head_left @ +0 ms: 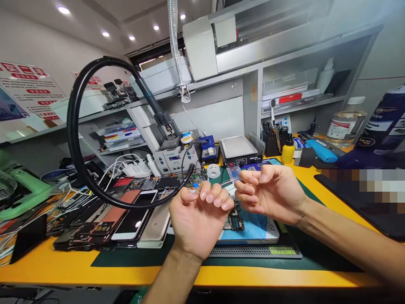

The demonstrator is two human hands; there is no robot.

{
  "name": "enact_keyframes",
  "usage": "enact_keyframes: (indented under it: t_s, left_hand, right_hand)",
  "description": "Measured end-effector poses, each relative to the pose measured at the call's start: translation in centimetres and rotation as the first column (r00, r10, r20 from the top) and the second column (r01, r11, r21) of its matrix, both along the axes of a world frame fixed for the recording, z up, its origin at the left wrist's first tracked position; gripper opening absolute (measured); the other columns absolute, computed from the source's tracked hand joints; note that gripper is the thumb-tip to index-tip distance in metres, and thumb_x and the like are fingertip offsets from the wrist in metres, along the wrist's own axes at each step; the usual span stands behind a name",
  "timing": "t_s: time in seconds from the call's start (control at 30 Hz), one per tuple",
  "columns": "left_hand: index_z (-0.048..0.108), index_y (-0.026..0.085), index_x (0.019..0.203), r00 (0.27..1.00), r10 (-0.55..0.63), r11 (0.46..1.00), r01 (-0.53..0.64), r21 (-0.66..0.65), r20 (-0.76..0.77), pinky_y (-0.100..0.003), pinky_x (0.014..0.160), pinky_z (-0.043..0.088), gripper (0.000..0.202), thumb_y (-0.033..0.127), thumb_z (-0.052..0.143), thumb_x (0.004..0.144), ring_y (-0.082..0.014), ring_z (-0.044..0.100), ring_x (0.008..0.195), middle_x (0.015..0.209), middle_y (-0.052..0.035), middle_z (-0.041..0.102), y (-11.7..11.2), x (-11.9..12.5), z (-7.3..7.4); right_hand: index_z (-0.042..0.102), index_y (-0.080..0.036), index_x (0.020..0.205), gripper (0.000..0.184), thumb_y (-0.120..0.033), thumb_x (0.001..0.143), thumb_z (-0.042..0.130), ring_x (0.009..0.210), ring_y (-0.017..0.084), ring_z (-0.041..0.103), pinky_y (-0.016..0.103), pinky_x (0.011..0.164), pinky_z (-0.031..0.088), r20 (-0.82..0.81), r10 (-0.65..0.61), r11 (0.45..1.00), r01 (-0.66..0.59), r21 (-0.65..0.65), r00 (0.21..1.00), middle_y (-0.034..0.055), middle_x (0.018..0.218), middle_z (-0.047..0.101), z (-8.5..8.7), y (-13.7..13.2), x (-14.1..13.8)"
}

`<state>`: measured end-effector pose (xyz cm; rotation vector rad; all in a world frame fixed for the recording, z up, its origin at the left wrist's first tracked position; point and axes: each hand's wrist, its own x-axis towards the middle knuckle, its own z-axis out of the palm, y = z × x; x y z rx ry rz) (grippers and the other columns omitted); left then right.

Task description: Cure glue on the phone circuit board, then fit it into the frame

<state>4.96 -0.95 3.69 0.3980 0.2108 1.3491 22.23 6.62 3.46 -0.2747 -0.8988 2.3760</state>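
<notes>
My left hand and my right hand hang in the air above the bench, loosely curled, fingertips facing each other a little apart. Neither shows anything in its fingers. Beneath and between them, a bare phone circuit board lies on a blue mat on a silver stand, partly hidden by my left hand. A pair of tweezers lies just past my fingertips. A roll of clear tape stands beyond my left hand.
Several opened phones lie left of my hands. A black hot-air hose arcs over them from a rework station. Behind stands a heating plate. A yellow bottle and a glass jar stand to the right.
</notes>
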Motion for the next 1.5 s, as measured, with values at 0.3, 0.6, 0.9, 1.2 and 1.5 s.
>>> enact_keyframes:
  t_s: [0.3, 0.6, 0.9, 1.2, 1.5]
  left_hand:
    - [0.027, 0.019, 0.062, 0.998, -0.040, 0.999, 0.040, -0.005, 0.041, -0.027, 0.065, 0.038, 0.025, 0.022, 0.052, 0.063, -0.0130, 0.034, 0.065, 0.064, 0.0018, 0.030, 0.2, 0.1, -0.1]
    - [0.036, 0.019, 0.060, 0.976, -0.110, 0.994, 0.107, 0.023, 0.186, -0.026, 0.062, 0.039, 0.024, 0.020, 0.053, 0.077, -0.0110, 0.037, 0.060, 0.060, 0.0031, 0.036, -0.3, 0.5, -0.2]
    - [0.043, 0.019, 0.054, 0.947, -0.172, 0.982, 0.142, 0.126, 0.272, -0.025, 0.055, 0.040, 0.030, 0.017, 0.055, 0.081, -0.0087, 0.038, 0.050, 0.051, 0.0053, 0.038, -1.5, 0.9, -0.3]
    - [0.033, 0.021, 0.048, 0.963, -0.187, 0.977, 0.162, 0.140, 0.196, -0.022, 0.047, 0.038, 0.041, 0.018, 0.060, 0.078, -0.0056, 0.026, 0.039, 0.044, 0.0080, 0.031, -1.7, 1.1, -0.1]
    - [0.015, 0.021, 0.045, 0.998, -0.035, 0.986, 0.042, 0.160, -0.050, -0.023, 0.037, 0.023, 0.061, 0.033, 0.061, 0.083, -0.0047, 0.008, 0.032, 0.036, 0.0101, 0.009, -1.6, 1.5, 0.0]
  right_hand:
    - [0.047, -0.017, 0.060, 0.008, -0.023, 0.057, 0.051, 0.052, 0.013, 0.041, 0.023, 0.045, 0.034, -0.034, 0.031, 0.998, -0.032, -0.050, 0.999, 0.0018, 0.061, 0.043, -0.1, 0.1, 0.1]
    - [0.047, -0.017, 0.060, 0.007, -0.023, 0.057, 0.051, 0.051, 0.013, 0.041, 0.023, 0.044, 0.034, -0.025, 0.026, 0.998, -0.027, -0.054, 0.999, 0.0016, 0.060, 0.043, -0.1, 0.1, 0.3]
    - [0.046, -0.017, 0.059, 0.008, -0.022, 0.058, 0.052, 0.052, 0.013, 0.039, 0.024, 0.046, 0.031, 0.000, 0.016, 0.999, -0.016, -0.043, 1.000, 0.0013, 0.061, 0.041, 0.1, -0.1, 0.3]
    - [0.045, -0.017, 0.059, 0.009, -0.022, 0.059, 0.052, 0.052, 0.013, 0.038, 0.024, 0.045, 0.030, 0.003, 0.010, 1.000, -0.010, -0.029, 1.000, 0.0013, 0.062, 0.040, 0.2, -0.2, 0.1]
    - [0.044, -0.017, 0.059, 0.010, -0.023, 0.059, 0.053, 0.053, 0.013, 0.038, 0.024, 0.046, 0.030, 0.004, 0.012, 1.000, -0.012, -0.018, 1.000, 0.0017, 0.062, 0.039, 0.2, -0.3, 0.1]
